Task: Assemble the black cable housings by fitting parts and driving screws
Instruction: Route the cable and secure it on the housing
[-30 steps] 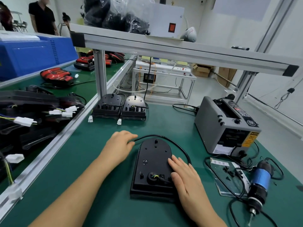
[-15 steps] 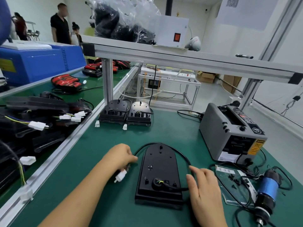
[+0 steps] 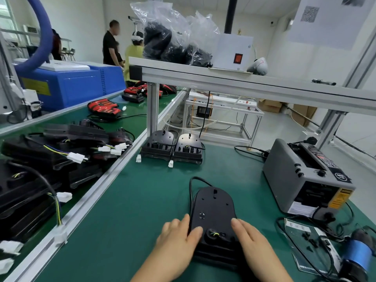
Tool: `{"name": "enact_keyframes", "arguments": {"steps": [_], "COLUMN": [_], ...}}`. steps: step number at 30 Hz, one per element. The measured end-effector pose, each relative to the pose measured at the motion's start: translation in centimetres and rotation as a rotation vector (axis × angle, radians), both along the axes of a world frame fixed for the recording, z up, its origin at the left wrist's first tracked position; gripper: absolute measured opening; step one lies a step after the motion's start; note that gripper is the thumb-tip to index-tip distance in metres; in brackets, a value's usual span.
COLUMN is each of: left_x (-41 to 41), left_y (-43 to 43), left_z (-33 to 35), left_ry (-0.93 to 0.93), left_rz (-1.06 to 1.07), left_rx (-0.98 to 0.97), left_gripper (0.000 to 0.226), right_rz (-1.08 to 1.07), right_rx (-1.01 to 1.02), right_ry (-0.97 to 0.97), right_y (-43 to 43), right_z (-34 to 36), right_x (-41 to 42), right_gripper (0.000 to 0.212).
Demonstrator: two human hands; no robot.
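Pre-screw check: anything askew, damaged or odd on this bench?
Nothing damaged or spilled. The housing lies flat between the left hand and right hand. Only untidy spot: loose screws on the plastic sheet at right, with cables running across it.

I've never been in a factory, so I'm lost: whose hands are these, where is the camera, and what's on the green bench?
The camera sits on a worker's head, looking down at their own bare hands; no robot. The left hand and right hand rest on either side of a black cable housing lying on the green bench; neither holds a tool. To its right: a grey machine, a bag of small black parts, a blue power screwdriver. Two more housings sit farther back.
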State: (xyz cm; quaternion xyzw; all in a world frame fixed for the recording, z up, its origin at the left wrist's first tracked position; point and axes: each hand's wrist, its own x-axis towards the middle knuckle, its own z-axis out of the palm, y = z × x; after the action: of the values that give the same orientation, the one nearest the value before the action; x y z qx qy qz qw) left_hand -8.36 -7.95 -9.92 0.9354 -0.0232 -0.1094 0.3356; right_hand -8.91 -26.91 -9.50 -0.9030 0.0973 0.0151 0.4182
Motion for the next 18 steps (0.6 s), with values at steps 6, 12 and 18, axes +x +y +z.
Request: {"name": "enact_keyframes", "arguments": {"steps": [6, 12, 18], "left_x": [-1.3, -2.0, -2.3], "left_y": [-1.6, -2.3, -3.0], "left_z": [0.7, 1.0, 2.1], "left_ry": [0.131, 0.117, 0.282], "left_rz": [0.117, 0.267, 0.344], "left_rx": [-0.328, -0.788, -1.091], "left_gripper": [0.057, 0.045, 0.043], "right_rz": [-0.049, -0.233, -0.247], "right_rx": [0.217, 0.516, 0.520], "right_ry": [0.006, -0.115, -0.223], "right_y": [0.1, -1.1, -1.3], "right_z": [0.4, 0.7, 1.0], "right_x": [0.8, 2.2, 3.5], "right_gripper": [0.045, 0.041, 0.047]}}
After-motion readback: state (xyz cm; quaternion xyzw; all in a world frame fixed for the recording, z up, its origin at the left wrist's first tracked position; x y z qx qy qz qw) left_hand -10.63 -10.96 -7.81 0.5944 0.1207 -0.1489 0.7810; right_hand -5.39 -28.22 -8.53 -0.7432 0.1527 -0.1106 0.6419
